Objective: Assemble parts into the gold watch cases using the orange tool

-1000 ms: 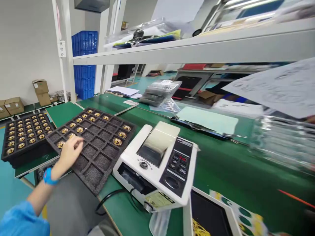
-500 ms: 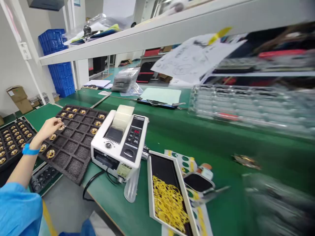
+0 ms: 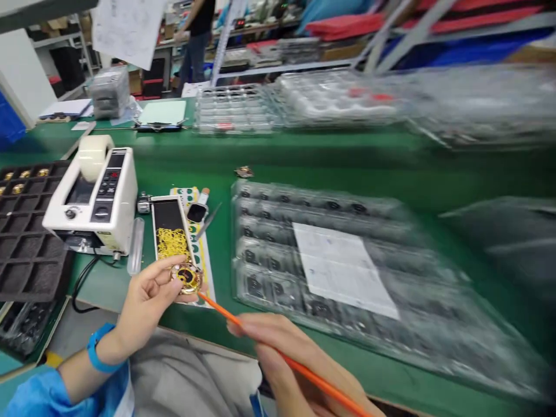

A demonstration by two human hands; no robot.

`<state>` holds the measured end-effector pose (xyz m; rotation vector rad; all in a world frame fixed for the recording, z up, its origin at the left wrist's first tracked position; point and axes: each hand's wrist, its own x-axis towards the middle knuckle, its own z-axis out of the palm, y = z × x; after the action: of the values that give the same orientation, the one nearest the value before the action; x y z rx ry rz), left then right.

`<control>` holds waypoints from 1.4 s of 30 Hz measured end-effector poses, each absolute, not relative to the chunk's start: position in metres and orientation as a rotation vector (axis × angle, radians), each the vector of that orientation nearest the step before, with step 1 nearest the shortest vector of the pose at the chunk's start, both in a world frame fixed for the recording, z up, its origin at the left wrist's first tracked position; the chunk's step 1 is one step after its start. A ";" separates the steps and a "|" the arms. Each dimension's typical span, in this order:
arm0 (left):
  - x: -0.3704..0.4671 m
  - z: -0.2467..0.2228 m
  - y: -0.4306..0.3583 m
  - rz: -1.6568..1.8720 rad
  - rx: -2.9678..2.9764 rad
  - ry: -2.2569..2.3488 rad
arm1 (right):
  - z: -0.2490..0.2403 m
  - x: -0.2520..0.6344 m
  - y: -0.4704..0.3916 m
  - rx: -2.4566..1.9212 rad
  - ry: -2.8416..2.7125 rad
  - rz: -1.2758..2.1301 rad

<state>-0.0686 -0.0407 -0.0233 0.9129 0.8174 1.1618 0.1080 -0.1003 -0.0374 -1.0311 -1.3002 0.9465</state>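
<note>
My left hand (image 3: 145, 298) pinches a gold round watch case (image 3: 190, 279) with a dark centre and a yellow ring, between thumb and fingers. My right hand (image 3: 295, 359) is closed around a thin orange stick (image 3: 221, 311), whose tip reaches the lower right rim of the watch case or lies just beside it. Behind the watch case is a white-edged tray (image 3: 167, 200) holding many yellow rings (image 3: 170, 240). A blue band is on my left wrist.
A white tape dispenser (image 3: 119, 202) stands left, beside a black compartment tray (image 3: 32, 255) with several gold pieces. Tweezers (image 3: 209, 221) and a square-faced watch (image 3: 197, 212) lie behind the hands. Clear plastic trays (image 3: 269, 231) under a paper sheet (image 3: 343, 269) fill the right.
The view has swung right. My left hand has left the black tray and now holds a watch case in front of me. My right hand has come into view with the orange stick.
</note>
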 end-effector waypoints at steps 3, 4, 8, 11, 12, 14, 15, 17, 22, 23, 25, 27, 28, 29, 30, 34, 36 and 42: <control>-0.055 -0.025 -0.040 1.165 1.002 0.775 | -0.036 0.103 -0.092 -1.044 -1.291 0.659; -0.052 -0.024 -0.040 1.156 1.027 0.767 | -0.038 0.105 -0.089 -1.037 -1.284 0.645; -0.043 -0.022 -0.039 1.085 1.077 0.752 | -0.048 0.115 -0.085 -0.973 -1.255 0.696; -0.040 -0.021 -0.035 1.020 1.041 0.720 | -0.052 0.128 -0.083 -0.887 -1.386 0.654; -0.040 -0.021 -0.034 1.000 1.017 0.708 | -0.053 0.132 -0.083 -0.858 -1.477 0.598; -0.039 -0.021 -0.032 0.964 0.961 0.702 | -0.056 0.141 -0.085 -0.822 -1.717 0.407; -0.038 -0.021 -0.031 0.947 0.932 0.711 | -0.058 0.145 -0.086 -0.817 -1.843 0.297; -0.037 -0.023 -0.030 0.928 0.880 0.737 | -0.061 0.150 -0.089 -0.820 -2.041 0.110; -0.032 -0.030 -0.031 0.921 0.779 0.773 | -0.061 0.150 -0.092 -0.868 -2.037 0.053; -0.031 -0.030 -0.032 0.920 0.768 0.779 | -0.060 0.147 -0.091 -0.906 -1.951 0.082; -0.029 -0.031 -0.035 0.935 0.767 0.793 | -0.057 0.139 -0.087 -0.972 -1.757 0.148; -0.028 -0.031 -0.037 0.962 0.791 0.799 | -0.057 0.129 -0.082 -0.986 -1.607 0.191; -0.027 -0.031 -0.038 0.978 0.805 0.798 | -0.058 0.125 -0.080 -0.987 -1.551 0.206; -0.027 -0.031 -0.038 0.991 0.817 0.800 | -0.059 0.120 -0.078 -0.988 -1.509 0.221; -0.026 -0.031 -0.038 1.002 0.822 0.804 | -0.061 0.116 -0.077 -0.995 -1.467 0.235; -0.025 -0.033 -0.039 1.017 0.796 0.831 | -0.066 0.106 -0.077 -1.016 -1.385 0.240; -0.026 -0.034 -0.039 1.032 0.785 0.852 | -0.067 0.104 -0.078 -1.010 -1.456 0.161; -0.033 -0.037 -0.041 1.073 0.834 0.884 | -0.065 0.106 -0.077 -0.957 -1.900 -0.280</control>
<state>-0.0326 -0.0410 -0.0366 0.8342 0.8835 1.0729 0.1059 -0.0774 -0.0651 -0.9575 -1.9001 -0.2797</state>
